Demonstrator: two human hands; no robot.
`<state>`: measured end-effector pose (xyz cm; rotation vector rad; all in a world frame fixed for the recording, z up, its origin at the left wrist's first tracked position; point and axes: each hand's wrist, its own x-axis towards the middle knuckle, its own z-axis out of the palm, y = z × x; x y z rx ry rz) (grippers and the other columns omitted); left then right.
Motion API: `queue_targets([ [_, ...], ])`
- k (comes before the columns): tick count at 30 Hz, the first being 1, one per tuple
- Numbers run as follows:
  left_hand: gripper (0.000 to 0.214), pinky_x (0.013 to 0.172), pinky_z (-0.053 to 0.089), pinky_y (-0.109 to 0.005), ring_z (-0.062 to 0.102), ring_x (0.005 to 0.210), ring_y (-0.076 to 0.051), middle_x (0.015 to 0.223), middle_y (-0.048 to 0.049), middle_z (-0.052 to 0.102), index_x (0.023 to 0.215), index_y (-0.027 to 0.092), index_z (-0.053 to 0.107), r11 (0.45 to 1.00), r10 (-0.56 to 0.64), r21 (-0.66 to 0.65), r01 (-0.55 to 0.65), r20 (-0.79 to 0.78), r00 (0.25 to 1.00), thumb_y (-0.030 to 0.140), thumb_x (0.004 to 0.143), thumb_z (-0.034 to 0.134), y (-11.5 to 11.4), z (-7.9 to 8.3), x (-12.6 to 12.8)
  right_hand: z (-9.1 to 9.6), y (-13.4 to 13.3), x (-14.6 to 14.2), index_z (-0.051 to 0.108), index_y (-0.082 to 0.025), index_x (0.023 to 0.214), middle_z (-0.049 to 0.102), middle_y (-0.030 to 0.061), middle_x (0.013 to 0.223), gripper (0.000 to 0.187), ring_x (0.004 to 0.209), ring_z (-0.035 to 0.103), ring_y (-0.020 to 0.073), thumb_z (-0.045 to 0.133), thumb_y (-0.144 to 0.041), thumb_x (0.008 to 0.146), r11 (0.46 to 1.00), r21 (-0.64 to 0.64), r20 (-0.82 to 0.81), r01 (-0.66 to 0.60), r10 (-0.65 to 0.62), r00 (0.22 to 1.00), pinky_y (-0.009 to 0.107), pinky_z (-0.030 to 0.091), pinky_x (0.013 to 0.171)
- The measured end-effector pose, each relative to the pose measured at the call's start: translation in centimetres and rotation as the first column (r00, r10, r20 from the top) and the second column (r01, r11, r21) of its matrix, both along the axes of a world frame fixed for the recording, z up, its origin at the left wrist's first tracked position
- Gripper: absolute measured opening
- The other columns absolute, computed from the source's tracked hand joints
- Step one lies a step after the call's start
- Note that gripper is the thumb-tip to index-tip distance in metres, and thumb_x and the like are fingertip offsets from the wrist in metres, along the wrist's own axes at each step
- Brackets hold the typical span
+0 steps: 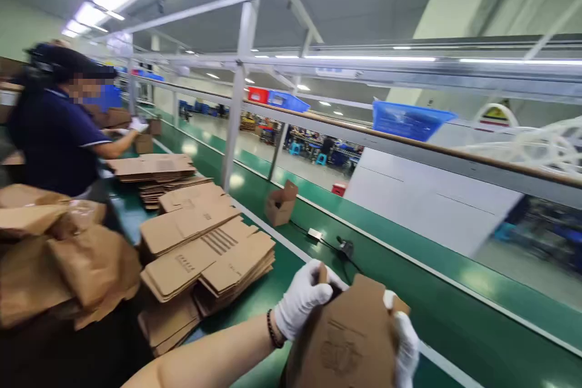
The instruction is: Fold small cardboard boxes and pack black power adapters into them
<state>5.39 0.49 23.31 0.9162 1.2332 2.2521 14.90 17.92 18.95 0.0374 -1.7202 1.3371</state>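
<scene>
Both my hands wear white gloves and grip one small brown cardboard box (350,333) low in the view, over the green belt. My left hand (302,300) pinches its upper left flap, fingers curled. My right hand (404,342) wraps the box's right edge. A dark bead bracelet sits on my left wrist. A stack of flat cardboard blanks (204,254) lies just to the left of my hands.
A green conveyor belt (454,309) runs away to the far left, carrying a folded open box (280,203) and a small black cabled device (345,247). More flat blanks (154,168) lie further back. A person in a dark shirt (54,133) works at left. Blue bins (409,120) sit on the rail above.
</scene>
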Motion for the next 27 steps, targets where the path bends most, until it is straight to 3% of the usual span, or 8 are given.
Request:
queue_targets([
  [3,0.068,0.057,0.032,-0.023,0.038,0.057,-0.009,0.062,0.0049,0.044,0.068,0.017,0.045,0.993,0.101,-0.054,-0.104,-0.062,0.993,0.077,0.053,0.074,-0.7,0.4,-0.5,0.7,-2.2,-0.3,0.053,-0.032,0.118,0.067,0.0037,0.103,0.034,0.085,0.069,0.0246,0.031,-0.049,0.099,0.930,-0.313,-0.025,-0.191,0.193,0.981,0.040,0.056,0.072],
  [5,0.068,0.054,0.029,-0.023,0.035,0.055,-0.008,0.059,0.0057,0.042,0.065,0.018,0.044,0.973,0.211,-0.073,-0.218,-0.100,0.972,0.079,0.056,0.071,-1.0,0.5,-1.3,1.3,-3.4,-0.7,0.047,-0.032,0.128,0.065,0.0061,0.116,0.040,0.092,0.069,0.0246,0.034,-0.053,0.098,0.896,-0.378,-0.016,-0.234,0.247,0.969,0.041,0.056,0.076],
  [9,0.066,0.057,0.037,-0.025,0.039,0.056,-0.010,0.060,0.0046,0.045,0.073,0.017,0.054,0.946,0.318,-0.011,-0.325,-0.175,0.932,0.078,0.056,0.072,-1.5,1.0,-2.9,2.6,-5.0,-0.6,0.048,-0.024,0.137,0.061,0.0134,0.130,0.067,0.109,0.063,0.0320,0.051,-0.068,0.086,0.913,-0.206,0.095,-0.352,0.376,0.922,0.045,0.056,0.083],
  [13,0.061,0.077,0.049,-0.032,0.056,0.077,-0.017,0.087,-0.0039,0.058,0.089,0.019,0.062,0.926,0.374,0.042,-0.376,-0.253,0.892,0.072,0.062,0.074,-1.9,1.7,-3.1,3.6,-5.5,-0.3,0.057,-0.021,0.131,0.068,0.0128,0.117,0.064,0.099,0.067,0.0300,0.056,-0.065,0.085,0.948,-0.131,0.207,-0.290,0.312,0.927,0.043,0.057,0.079],
  [16,0.062,0.105,0.041,-0.044,0.050,0.121,-0.030,0.135,-0.0139,0.049,0.098,0.020,0.068,0.953,0.248,-0.060,-0.296,-0.406,0.879,0.076,0.072,0.061,-2.4,1.7,-2.1,3.6,-5.1,-0.1,0.067,-0.021,0.118,0.063,0.0138,0.126,0.054,0.110,0.062,0.0312,0.062,-0.061,0.083,0.991,-0.055,0.153,-0.118,0.125,0.980,0.044,0.054,0.088],
  [18,0.070,0.113,0.032,-0.049,0.037,0.136,-0.034,0.148,-0.0138,0.038,0.110,0.021,0.066,0.968,0.120,-0.146,-0.202,-0.440,0.890,0.080,0.074,0.052,-2.6,1.3,-1.2,3.3,-4.8,0.1,0.071,-0.022,0.108,0.060,0.0133,0.131,0.043,0.118,0.057,0.0324,0.065,-0.056,0.083,1.000,0.019,0.104,-0.025,0.023,0.994,0.046,0.051,0.094],
  [22,0.059,0.110,0.035,-0.048,0.047,0.126,-0.032,0.138,-0.0153,0.047,0.088,0.018,0.061,0.955,0.169,-0.171,-0.242,-0.358,0.918,0.076,0.079,0.053,-2.8,0.6,-0.1,2.9,-5.0,0.3,0.071,-0.024,0.093,0.064,0.0102,0.120,0.032,0.126,0.050,0.0339,0.061,-0.054,0.088,0.989,0.149,0.058,0.012,-0.021,0.998,0.052,0.043,0.100],
  [27,0.050,0.098,0.044,-0.042,0.057,0.105,-0.026,0.104,-0.0107,0.057,0.066,0.019,0.046,0.942,0.243,-0.081,-0.325,-0.504,0.829,0.064,0.086,0.051,-3.5,1.1,0.0,3.3,-7.0,0.5,0.064,-0.022,0.083,0.064,0.0098,0.112,0.033,0.124,0.051,0.0347,0.054,-0.052,0.092,0.980,0.194,0.053,0.041,-0.052,0.997,0.049,0.046,0.095],
])
